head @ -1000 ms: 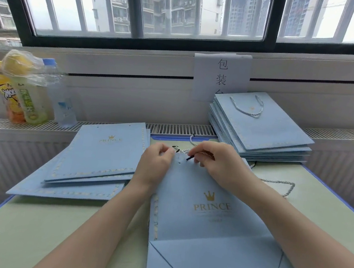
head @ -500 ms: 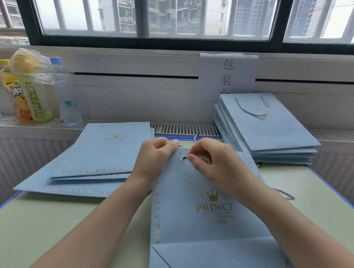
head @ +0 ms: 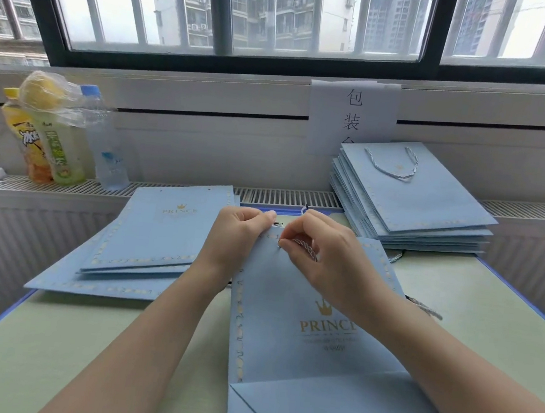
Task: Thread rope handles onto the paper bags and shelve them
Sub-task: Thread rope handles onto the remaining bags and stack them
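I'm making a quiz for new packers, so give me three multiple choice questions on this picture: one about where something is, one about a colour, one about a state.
1. Where is the stack of finished bags?
A. far right of the table
B. on the floor
C. under the bottles

2. What colour is the bag being threaded?
A. red
B. light blue
C. black

3. What is the right hand doing?
A. lying flat
B. pinching the rope
C. holding a bottle

Answers: A, they lie far right with a handle on top; B, the paper is light blue; B, its fingers pinch the rope at the hole.

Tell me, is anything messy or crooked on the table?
Yes, a little. The left pile of bags is fanned out crookedly and hangs over the table edge. The stack with handles sits neater.
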Demonstrator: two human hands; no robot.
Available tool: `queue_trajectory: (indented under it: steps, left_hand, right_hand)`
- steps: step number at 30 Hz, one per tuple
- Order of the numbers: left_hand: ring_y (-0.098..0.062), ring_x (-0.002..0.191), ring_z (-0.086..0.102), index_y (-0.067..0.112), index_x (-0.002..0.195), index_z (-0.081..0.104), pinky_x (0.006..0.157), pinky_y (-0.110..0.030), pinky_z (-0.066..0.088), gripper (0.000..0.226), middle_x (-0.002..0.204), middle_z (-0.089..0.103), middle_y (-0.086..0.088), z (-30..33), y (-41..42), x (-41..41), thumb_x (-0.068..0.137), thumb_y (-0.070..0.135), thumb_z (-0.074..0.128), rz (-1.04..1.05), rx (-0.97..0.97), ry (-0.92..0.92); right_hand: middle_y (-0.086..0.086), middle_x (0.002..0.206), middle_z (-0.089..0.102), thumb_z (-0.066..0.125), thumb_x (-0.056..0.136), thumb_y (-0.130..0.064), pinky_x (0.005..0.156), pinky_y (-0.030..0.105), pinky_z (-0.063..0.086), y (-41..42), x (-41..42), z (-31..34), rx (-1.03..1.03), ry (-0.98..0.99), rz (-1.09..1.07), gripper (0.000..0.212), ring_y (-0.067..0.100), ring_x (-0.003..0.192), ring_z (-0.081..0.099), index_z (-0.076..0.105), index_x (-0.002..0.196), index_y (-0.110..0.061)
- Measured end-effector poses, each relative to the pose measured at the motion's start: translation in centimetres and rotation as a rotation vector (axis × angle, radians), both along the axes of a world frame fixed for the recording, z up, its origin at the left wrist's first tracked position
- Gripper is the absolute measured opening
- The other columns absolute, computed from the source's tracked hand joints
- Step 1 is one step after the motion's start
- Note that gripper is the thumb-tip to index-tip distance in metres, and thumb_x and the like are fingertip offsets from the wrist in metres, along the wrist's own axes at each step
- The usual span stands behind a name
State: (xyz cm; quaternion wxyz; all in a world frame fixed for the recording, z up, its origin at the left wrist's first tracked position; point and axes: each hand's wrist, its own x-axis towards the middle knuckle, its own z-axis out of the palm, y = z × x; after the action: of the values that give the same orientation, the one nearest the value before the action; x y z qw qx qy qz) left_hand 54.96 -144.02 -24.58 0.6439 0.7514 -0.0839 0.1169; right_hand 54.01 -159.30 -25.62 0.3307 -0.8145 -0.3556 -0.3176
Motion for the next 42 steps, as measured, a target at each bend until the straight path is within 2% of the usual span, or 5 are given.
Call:
queue_trajectory:
  steps: [15,25,30,37,42]
  left_hand:
    - [-0.023,0.056,0.029,-0.002,0.058,0.041,0.051,-0.028,0.025,0.043,0.062,0.032,-0.013,0.0,0.0,-0.1,0.087,0.023,0.06,-0.042,-0.017,-0.028]
    - [-0.03,0.059,0.042,-0.023,0.068,0.046,0.045,-0.021,0.041,0.059,0.069,0.049,-0.021,-0.4,0.6,0.4,0.094,0.029,0.055,-0.077,0.037,0.041]
    - [-0.02,0.05,0.028,-0.002,0.052,0.04,0.045,-0.02,0.031,0.052,0.053,0.033,-0.009,-0.8,0.4,0.7,0.095,0.023,0.055,0.052,0.167,-0.084]
    - [-0.025,0.063,0.046,0.012,0.052,0.045,0.055,-0.03,0.029,0.057,0.057,0.045,-0.003,-1.6,1.0,1.2,0.092,0.052,0.047,0.379,0.952,-0.153]
    - [-0.026,0.068,0.05,0.013,0.057,0.039,0.059,-0.029,0.033,0.058,0.063,0.049,-0.002,-0.9,1.4,1.0,0.091,0.06,0.045,0.378,1.057,0.046]
  right_hand:
    - [-0.017,0.079,0.048,0.062,0.084,-0.013,0.068,0.008,0.035,0.0,0.5,-0.5,-0.001,0.051,-0.01,0.001,-0.001,0.073,0.043,0.061,0.085,-0.012]
    - [-0.014,0.071,0.051,0.062,0.09,-0.016,0.063,0.011,0.036,-0.2,0.0,0.1,-0.048,0.228,-0.032,0.005,-0.002,0.068,0.047,0.057,0.092,-0.017]
    - [-0.004,0.066,0.055,0.058,0.092,-0.019,0.06,0.021,0.038,-0.8,-0.3,1.0,0.018,0.417,0.014,0.006,0.006,0.059,0.046,0.057,0.097,-0.016]
    - [-0.001,0.055,0.049,0.061,0.083,-0.014,0.047,0.016,0.035,-1.9,-0.5,3.6,0.759,0.985,0.466,0.008,0.01,0.048,0.04,0.063,0.084,-0.007]
    - [0.003,0.062,0.058,0.044,0.095,-0.004,0.052,0.014,0.046,-3.4,0.4,4.5,1.306,0.884,0.549,0.018,0.009,0.053,0.054,0.061,0.09,-0.005]
